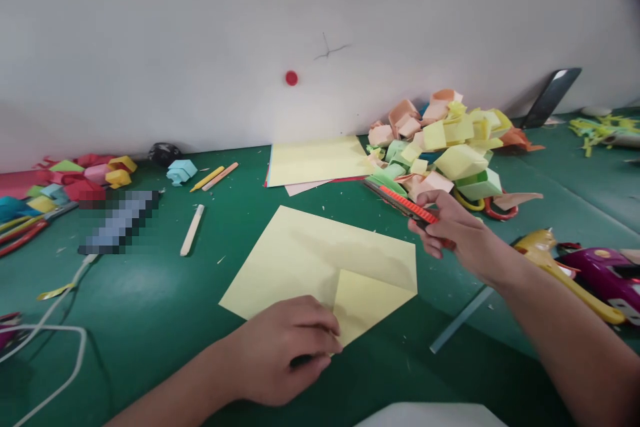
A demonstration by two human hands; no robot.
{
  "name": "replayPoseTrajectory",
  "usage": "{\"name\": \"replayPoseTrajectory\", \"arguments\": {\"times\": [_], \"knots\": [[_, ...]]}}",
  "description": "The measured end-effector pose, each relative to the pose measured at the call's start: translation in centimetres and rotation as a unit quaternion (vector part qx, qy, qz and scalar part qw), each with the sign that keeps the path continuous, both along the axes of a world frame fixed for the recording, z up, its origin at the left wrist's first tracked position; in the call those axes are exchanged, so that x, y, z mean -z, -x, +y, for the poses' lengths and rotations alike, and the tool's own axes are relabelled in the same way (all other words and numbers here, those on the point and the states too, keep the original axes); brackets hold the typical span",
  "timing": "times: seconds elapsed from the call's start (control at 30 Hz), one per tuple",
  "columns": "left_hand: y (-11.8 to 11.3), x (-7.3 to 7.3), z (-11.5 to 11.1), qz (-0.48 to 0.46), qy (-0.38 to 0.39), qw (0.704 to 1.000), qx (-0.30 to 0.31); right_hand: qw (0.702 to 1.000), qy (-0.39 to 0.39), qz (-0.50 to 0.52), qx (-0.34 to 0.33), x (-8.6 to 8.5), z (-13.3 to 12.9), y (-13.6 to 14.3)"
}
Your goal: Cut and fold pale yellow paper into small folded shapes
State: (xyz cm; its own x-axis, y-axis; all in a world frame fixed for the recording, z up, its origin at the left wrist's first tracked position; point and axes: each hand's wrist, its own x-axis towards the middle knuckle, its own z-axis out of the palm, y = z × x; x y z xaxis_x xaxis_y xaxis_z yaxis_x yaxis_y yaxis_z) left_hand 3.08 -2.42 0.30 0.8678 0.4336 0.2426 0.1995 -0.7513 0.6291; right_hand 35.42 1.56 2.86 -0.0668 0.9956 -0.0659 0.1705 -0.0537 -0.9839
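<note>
The green counter (150, 293) carries a yellow paper sheet (310, 253) lying flat in front of me, one corner folded over. To cut it cleanly, I judge I should keep the sheet pinned flat and lay the blade along the fold. My left hand (285, 353) rests curled, palm down, fingers pressing the sheet's near edge. My right hand (450, 227) hovers beside the sheet, wrist raised, gripping a red utility knife (400, 203) pointing left.

The left hand (285, 347) rests palm down with fingers curled; the right hand (453, 230) is raised, fingers pinched.
</note>
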Motion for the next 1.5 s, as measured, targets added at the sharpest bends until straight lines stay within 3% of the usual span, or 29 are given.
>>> {"name": "replayPoseTrajectory", "arguments": {"times": [0.1, 0.3, 0.43, 0.6, 0.7, 0.83, 0.93, 1.03, 1.17, 1.33, 1.5], "knots": [[-0.2, -0.1, -0.1, -0.004, -0.004, 1.000, -0.008, 0.990, 0.039, 0.134, -0.036, -0.2, 0.0, 0.5], [-0.5, 0.4, 0.5, -0.021, -0.073, 0.997, -0.028, 0.986, 0.028, 0.149, -0.066, 0.5, -0.2, 0.2], [-1.4, 0.8, 0.7, 0.018, -0.139, 0.988, -0.066, 0.986, 0.011, 0.161, -0.044, 1.8, 0.1, -0.1], [-2.7, 1.1, 1.1, 0.140, -0.136, 0.981, 0.006, 0.987, -0.004, 0.157, 0.010, 3.0, 0.8, 0.1], [-3.5, 1.4, 1.3, 0.193, -0.140, 0.971, -0.026, 0.987, -0.014, 0.151, 0.048, 3.6, 1.2, 0.1], [-4.3, 1.5, 1.2, 0.217, -0.146, 0.959, -0.106, 0.993, -0.007, 0.093, 0.076, 4.1, 1.8, -0.2], [-4.5, 1.5, 0.9, 0.212, -0.145, 0.957, -0.133, 0.997, -0.038, -0.041, 0.054, 4.0, 1.9, -0.5], [-4.5, 1.5, 1.0, 0.188, -0.138, 0.961, -0.146, 0.978, -0.079, -0.191, 0.007, 3.7, 1.8, -0.7], [-4.0, 1.9, 1.2, 0.187, -0.149, 0.964, -0.113, 0.959, -0.100, -0.261, -0.045, 3.8, 1.8, -0.6], [-3.0, 2.1, 1.3, 0.223, -0.151, 0.962, -0.054, 0.943, -0.134, -0.292, -0.087, 4.1, 2.2, -0.5], [-2.6, 1.7, 1.4, 0.217, -0.120, 0.968, -0.040, 0.935, -0.141, -0.296, -0.133, 4.8, 2.4, -0.9]]}}
